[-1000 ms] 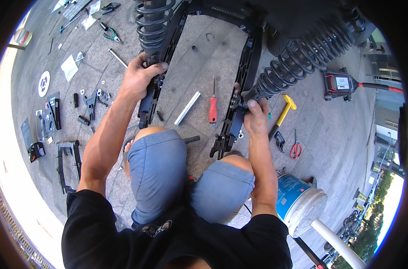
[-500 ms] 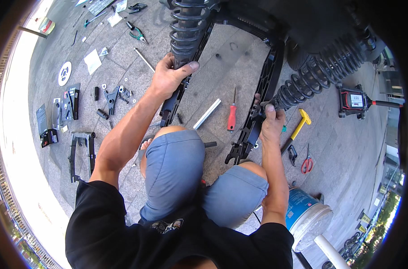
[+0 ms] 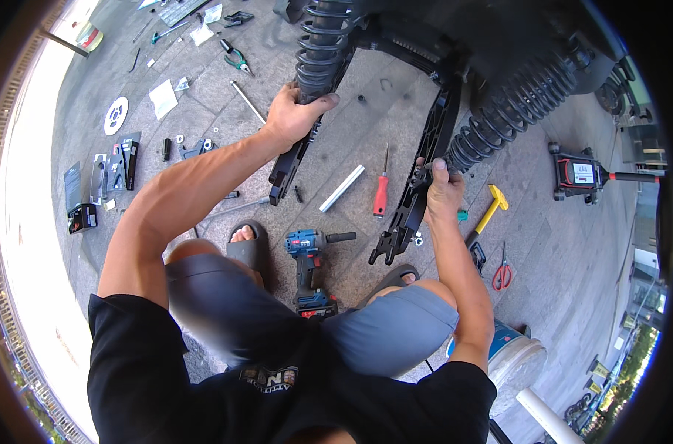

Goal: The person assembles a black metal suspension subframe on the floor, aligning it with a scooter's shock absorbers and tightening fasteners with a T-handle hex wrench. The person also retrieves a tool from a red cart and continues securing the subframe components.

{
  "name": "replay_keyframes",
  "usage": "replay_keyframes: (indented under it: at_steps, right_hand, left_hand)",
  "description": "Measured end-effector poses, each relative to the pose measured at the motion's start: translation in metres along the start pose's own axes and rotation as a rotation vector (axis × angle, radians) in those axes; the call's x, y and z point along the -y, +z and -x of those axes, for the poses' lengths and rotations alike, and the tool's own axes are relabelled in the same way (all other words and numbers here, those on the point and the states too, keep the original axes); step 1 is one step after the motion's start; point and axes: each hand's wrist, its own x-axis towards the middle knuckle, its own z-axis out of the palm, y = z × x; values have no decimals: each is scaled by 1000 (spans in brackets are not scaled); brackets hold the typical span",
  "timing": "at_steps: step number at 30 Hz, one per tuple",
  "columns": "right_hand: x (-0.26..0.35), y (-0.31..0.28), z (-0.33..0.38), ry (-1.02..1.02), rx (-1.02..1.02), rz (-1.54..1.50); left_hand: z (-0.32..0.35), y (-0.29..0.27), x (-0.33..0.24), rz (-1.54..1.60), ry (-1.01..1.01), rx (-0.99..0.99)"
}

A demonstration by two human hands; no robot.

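The hands are well apart, each clamped on black parts: the left hand (image 3: 296, 117) curls round the lower end of the left shock absorber (image 3: 322, 48), its round coils just beyond the fingers, while the right hand (image 3: 444, 196) wraps the angular, cut-out right rail (image 3: 404, 222) at the foot of the ribbed right shock absorber (image 3: 510, 111). Between and below them, a smooth pale tube (image 3: 342, 189) and a red-handled screwdriver (image 3: 381, 198) lie on gritty stone paving (image 3: 573, 255). Right of the right hand rests a yellow-headed hammer (image 3: 488, 214).

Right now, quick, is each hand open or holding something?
Left hand: closed around the left spring shock's lower end.
Right hand: closed on the black arm, by the right spring shock.
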Motion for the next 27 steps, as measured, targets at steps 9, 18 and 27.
replay_keyframes:
  at_steps: [9,18,27]
  right_hand:
    - [-3,-6,-5,71,-54,103]
    - [2,-16,-8,68,15,-50]
    - [5,-23,-7,218,104,-58]
  left_hand:
    - [8,6,-7,-45,-8,-87]
    - [17,2,-19,-178,0,-4]
    - [21,-10,-29,-114,-108,43]
